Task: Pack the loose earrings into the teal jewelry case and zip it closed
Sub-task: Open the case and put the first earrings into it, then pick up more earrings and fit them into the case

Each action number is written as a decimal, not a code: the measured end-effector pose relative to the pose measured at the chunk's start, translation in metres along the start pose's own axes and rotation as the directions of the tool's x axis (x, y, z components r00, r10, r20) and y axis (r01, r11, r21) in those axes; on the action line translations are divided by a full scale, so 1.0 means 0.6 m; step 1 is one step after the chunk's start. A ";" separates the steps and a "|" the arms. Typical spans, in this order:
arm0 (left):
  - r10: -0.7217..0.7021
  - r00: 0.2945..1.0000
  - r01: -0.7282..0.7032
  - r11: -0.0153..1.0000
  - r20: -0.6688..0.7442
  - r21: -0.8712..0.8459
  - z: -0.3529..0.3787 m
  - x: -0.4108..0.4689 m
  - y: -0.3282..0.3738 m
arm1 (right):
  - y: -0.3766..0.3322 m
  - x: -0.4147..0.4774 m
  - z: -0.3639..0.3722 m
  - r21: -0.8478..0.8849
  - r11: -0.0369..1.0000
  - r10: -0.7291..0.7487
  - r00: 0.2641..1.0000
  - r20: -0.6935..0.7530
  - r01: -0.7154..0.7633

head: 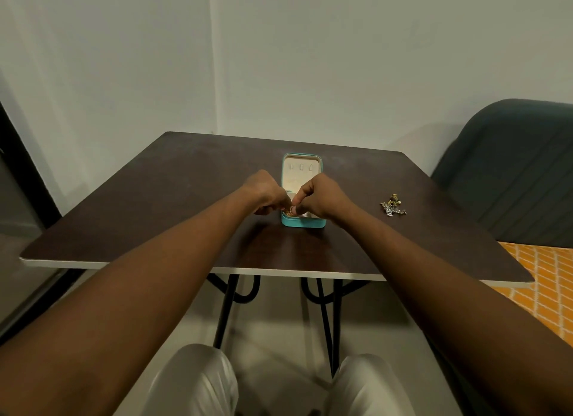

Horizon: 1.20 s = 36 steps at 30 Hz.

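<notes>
The left hand [266, 192] and right hand [319, 195] meet over the near end of the open teal case [303, 223] at mid-counter [155, 198], fingers curled in, both pinching a small gold earring [291, 210] just above the case's tray. The lid stands up behind them, cream-lined. A pile of loose earrings [392, 206] lies well to the right, a chair [511, 173] beyond

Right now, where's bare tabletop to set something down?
Bare: the whole left half of the table, and the strip between the teal jewelry case and the loose earrings. Crowded: the case's front, where the left hand and right hand meet.
</notes>
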<state>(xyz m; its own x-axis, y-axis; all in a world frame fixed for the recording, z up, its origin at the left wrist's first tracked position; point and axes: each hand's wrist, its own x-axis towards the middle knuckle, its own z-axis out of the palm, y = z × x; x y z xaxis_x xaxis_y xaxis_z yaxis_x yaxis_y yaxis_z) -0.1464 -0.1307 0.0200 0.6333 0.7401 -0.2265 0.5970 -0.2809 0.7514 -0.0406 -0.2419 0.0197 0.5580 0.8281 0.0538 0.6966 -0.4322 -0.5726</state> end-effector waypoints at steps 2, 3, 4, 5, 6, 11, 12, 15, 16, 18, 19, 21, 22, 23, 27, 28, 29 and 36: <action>0.031 0.999 -0.031 0.999 0.012 0.026 -0.002 0.002 -0.001 | 0.000 0.002 0.002 -0.037 0.999 0.002 1.000 0.014 -0.001; 0.050 0.999 -0.050 0.998 0.018 0.035 -0.003 0.002 -0.002 | 0.001 0.004 0.003 -0.052 0.999 0.000 1.000 0.013 0.001; 0.066 0.998 -0.067 0.997 0.022 0.045 -0.004 0.002 -0.003 | 0.001 0.005 0.004 -0.063 0.998 -0.005 1.000 0.007 0.005; 0.082 0.996 -0.083 0.995 0.024 0.056 -0.004 0.003 -0.005 | 0.002 0.005 0.005 -0.072 0.997 -0.010 1.000 0.001 0.010; 0.098 0.995 -0.099 0.993 0.027 0.067 -0.005 0.003 -0.007 | 0.002 0.005 0.007 -0.080 0.997 -0.012 1.000 -0.002 0.012; 0.190 0.979 -0.198 0.971 0.069 0.135 -0.004 -0.002 -0.010 | 0.003 0.005 0.012 -0.121 0.992 -0.022 0.999 -0.028 0.019; 0.199 0.977 -0.208 0.966 0.070 0.154 -0.004 -0.002 -0.010 | 0.004 0.005 0.012 -0.120 0.993 -0.021 0.999 -0.037 0.017; 0.225 0.972 -0.235 0.951 0.071 0.199 -0.005 -0.003 -0.007 | 0.007 0.005 0.012 -0.106 0.994 -0.001 1.000 -0.016 0.000; 0.228 0.971 -0.237 0.951 0.069 0.199 -0.006 -0.003 -0.006 | 0.009 0.004 0.009 -0.086 0.996 0.005 1.000 0.000 -0.005; 0.237 0.971 -0.241 0.957 0.046 0.159 -0.008 -0.004 -0.004 | 0.012 -0.001 0.000 -0.014 1.000 0.010 1.000 0.006 -0.010; 0.247 0.969 -0.248 0.960 0.025 0.128 -0.009 -0.003 -0.002 | 0.013 -0.004 -0.006 0.037 0.999 0.016 1.000 -0.012 -0.016; 0.274 0.962 -0.271 0.959 -0.022 0.081 -0.011 -0.004 0.005 | 0.017 -0.008 -0.022 0.152 0.988 0.045 0.997 -0.067 -0.034; 0.289 0.956 -0.285 0.956 -0.047 0.069 -0.011 -0.004 0.010 | 0.021 -0.010 -0.030 0.198 0.979 0.056 0.994 -0.092 -0.037; 0.305 0.950 -0.302 0.952 -0.072 0.059 -0.011 -0.005 0.016 | 0.025 -0.011 -0.039 0.227 0.973 0.063 0.992 -0.111 -0.036; 0.374 0.919 -0.372 0.927 -0.124 0.042 0.002 -0.009 0.043 | 0.047 -0.017 -0.074 0.270 0.961 0.099 0.982 -0.162 -0.052; 0.393 0.910 -0.391 0.919 -0.130 0.043 0.007 -0.008 0.049 | 0.054 -0.019 -0.080 0.275 0.960 0.104 0.979 -0.176 -0.053; 0.416 0.900 -0.413 0.909 -0.134 0.045 0.014 -0.008 0.056 | 0.063 -0.020 -0.088 0.281 0.958 0.111 0.975 -0.192 -0.053; 0.521 0.851 -0.523 0.852 -0.065 -0.017 0.077 -0.009 0.106 | 0.129 -0.040 -0.139 0.342 0.937 0.169 0.950 -0.261 -0.073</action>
<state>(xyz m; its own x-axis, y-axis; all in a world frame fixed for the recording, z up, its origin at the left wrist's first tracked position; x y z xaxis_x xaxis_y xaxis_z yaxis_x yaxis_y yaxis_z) -0.0890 -0.1807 0.0407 0.8178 0.5235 0.2388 0.1696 -0.6160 0.7693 0.0376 -0.3251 0.0421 0.7661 0.6205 0.1676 0.4578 -0.3438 -0.8199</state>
